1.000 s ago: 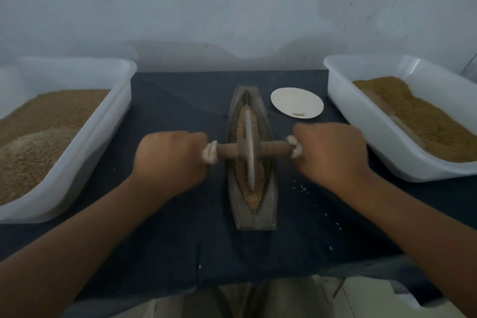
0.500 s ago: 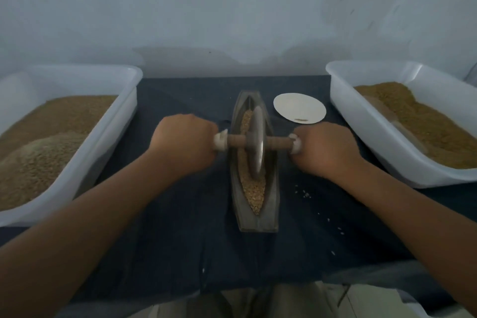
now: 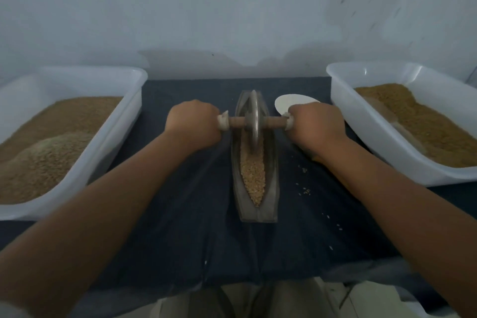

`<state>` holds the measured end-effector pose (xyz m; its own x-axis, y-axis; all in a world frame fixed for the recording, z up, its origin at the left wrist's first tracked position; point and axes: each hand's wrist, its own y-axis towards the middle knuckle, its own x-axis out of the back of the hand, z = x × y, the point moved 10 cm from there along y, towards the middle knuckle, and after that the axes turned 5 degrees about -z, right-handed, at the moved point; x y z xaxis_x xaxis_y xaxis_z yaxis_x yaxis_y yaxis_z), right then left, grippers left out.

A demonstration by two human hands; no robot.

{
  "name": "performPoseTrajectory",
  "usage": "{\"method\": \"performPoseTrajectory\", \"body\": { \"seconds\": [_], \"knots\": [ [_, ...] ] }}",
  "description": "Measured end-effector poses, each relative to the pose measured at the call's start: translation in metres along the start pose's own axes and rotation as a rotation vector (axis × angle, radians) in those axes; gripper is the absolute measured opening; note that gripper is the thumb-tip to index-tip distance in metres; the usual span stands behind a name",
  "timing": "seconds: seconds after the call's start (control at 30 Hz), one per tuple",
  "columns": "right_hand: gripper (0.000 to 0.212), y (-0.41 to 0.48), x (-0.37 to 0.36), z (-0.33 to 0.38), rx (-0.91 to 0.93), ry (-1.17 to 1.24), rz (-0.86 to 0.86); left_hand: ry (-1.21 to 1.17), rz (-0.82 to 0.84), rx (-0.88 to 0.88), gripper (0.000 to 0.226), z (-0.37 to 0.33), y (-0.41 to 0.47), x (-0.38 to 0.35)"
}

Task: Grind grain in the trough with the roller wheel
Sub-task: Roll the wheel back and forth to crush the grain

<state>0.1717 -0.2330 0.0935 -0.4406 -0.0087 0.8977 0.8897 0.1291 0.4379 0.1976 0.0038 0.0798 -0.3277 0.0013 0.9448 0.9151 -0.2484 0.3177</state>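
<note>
A narrow boat-shaped metal trough (image 3: 271, 190) lies lengthwise on the dark cloth at the table's middle. Pale grain (image 3: 254, 174) fills its near half. The roller wheel (image 3: 253, 121), a thin metal disc on a wooden axle, stands upright in the trough's far half. My left hand (image 3: 195, 125) grips the axle's left end. My right hand (image 3: 316, 126) grips the right end. White wrapping shows at both ends of the axle beside my fists. The wheel hides the far part of the grain.
A white tub (image 3: 85, 162) of brown grain stands at the left, and another white tub (image 3: 366, 137) of brown grain stands at the right. A small white dish (image 3: 286, 102) lies behind my right hand. Loose grains (image 3: 304, 190) dot the dark cloth (image 3: 180, 214) right of the trough. A pale wall rises behind.
Both hands have pushed the wheel away from me, from the trough's middle to its far half. More grain shows in the near half now.
</note>
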Motion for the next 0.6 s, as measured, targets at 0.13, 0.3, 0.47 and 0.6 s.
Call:
{"method": "performPoseTrajectory", "body": {
  "seconds": [0.13, 0.3, 0.47, 0.6],
  "knots": [
    [0.031, -0.062, 0.025, 0.01, 0.133, -0.017, -0.025, 0.033, -0.085, -0.147, 0.032, -0.004, -0.069, 0.014],
    [0.03, -0.073, 0.024, 0.01, 0.155, -0.025, -0.005, 0.024, -0.166, -0.161, 0.04, -0.002, -0.088, 0.018],
    [0.032, -0.004, -0.009, -0.003, -0.017, -0.019, -0.018, 0.017, -0.062, -0.004, 0.03, 0.001, 0.003, 0.0],
    [0.034, 0.002, -0.009, -0.006, -0.033, -0.005, 0.056, -0.007, 0.0, -0.021, 0.026, -0.002, 0.007, -0.001]
  ]
}}
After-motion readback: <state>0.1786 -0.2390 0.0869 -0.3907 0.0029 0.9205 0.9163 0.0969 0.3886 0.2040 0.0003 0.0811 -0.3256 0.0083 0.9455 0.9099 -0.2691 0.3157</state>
